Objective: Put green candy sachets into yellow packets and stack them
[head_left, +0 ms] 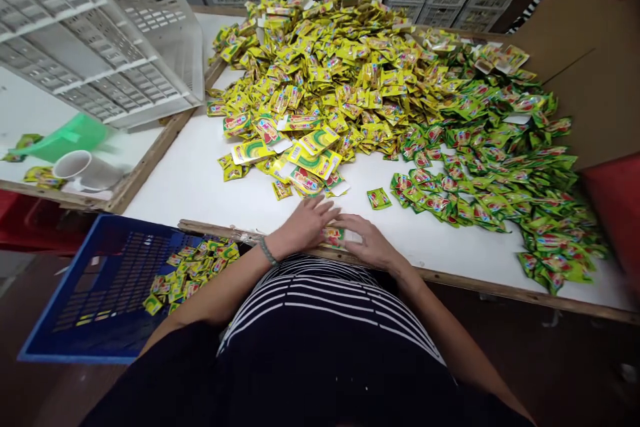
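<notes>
Between my hands, at the table's front edge, lies a small printed carton in red, green and white. My left hand is at its left end, fingers laid over it and partly hiding it. At the other end, my right hand grips the carton with curved fingers near a white flap. Just beyond my fingers lie several flat yellow-green cartons, some with white flaps raised. A single green sachet rests to the right of them.
A large heap of yellow sachets covers the back of the white table; green sachets spread along the right. A blue crate with small packs stands low left. A white crate, green scoop and white cup are at left.
</notes>
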Demonstrator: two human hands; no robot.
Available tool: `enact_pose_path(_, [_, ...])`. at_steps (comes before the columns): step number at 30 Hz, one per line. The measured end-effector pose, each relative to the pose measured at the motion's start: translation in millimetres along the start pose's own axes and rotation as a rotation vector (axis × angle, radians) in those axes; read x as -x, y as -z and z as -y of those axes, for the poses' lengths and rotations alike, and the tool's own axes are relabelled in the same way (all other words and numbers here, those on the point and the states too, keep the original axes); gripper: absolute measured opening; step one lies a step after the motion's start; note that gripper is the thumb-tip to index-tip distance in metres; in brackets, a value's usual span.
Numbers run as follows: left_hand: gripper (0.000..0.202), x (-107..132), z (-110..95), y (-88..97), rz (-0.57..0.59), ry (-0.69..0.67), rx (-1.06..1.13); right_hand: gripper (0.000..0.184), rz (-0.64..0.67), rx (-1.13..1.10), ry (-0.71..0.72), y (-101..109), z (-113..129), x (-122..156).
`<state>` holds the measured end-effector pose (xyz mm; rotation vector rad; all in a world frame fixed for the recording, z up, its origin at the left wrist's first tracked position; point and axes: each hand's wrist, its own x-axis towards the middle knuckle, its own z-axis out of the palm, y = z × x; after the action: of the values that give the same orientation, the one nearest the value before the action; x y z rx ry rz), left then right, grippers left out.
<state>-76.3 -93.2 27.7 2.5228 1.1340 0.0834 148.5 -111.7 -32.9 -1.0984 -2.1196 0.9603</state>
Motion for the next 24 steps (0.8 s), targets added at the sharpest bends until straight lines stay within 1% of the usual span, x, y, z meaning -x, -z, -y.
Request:
enact_pose_path(2, [0.059, -2.4, -2.1, -9.7, 0.108, 0.044, -0.034, 0.031, -0.005, 0.075, -0.064, -1.1, -1.9, -18.6])
enact_pose_path(4, [0.05, 1.6, -0.1, -14.4, 0.137, 0.127, -0.045, 0.033, 0.013, 0.263, -0.142, -0.9, -6.1, -41.7])
enact_pose_path(7, [0.039, 8.7, 5.6, -12.4, 0.104, 0.233, -0.031, 0.047, 0.078, 0.574, -0.147, -3.3, -10.2, -75.2])
enact_pose_path(8, [0.036, 9.7, 7.5, -10.6, 0.099, 0.254, -0.009, 0.049, 0.081, 0.644, -0.143, -4.9, -10.9, -84.6])
enact_pose_path(9, [0.034, 9.9, 9.5, -8.9, 0.098, 0.266, 0.023, 0.046, 0.077, 0.692, -0.145, -6.4, -11.6, -92.6])
enact_pose_path(11, [0.027, 8.7, 13.9, -7.0, 0.08, 0.282, 0.101, 0.041, 0.063, 0.727, -0.165, -7.9, -14.8, -104.5])
enact_pose_path(12, [0.024, 7.8, 16.6, -7.1, 0.054, 0.301, 0.143, 0.041, 0.058, 0.723, -0.173, -7.4, -17.7, -108.1])
enact_pose_path(14, [0.023, 6.4, 22.9, -9.5, -0.041, 0.37, 0.246, 0.042, 0.051, 0.708, -0.184, -4.3, -25.2, -111.5])
enact_pose_path(16, [0.028, 5.5, 29.0, -14.2, -0.146, 0.444, 0.416, 0.043, 0.043, 0.675, -0.179, -0.5, -32.9, -112.0])
enact_pose_path(18, [0.037, 4.2, 33.0, -19.7, -0.213, 0.481, 0.655, 0.049, 0.023, 0.635, -0.174, 0.9, -37.6, -113.3])
enact_pose_path(21, [0.042, 0.2, 33.1, -25.6, -0.239, 0.498, 1.046, 0.057, 0.005, 0.624, -0.18, -2.4, -36.7, -122.3])
enact_pose_path(24, [0.051, -2.8, 29.5, -24.9, -0.261, 0.51, 1.405, 0.055, 0.004, 0.671, -0.165, -7.1, -31.6, -136.7])
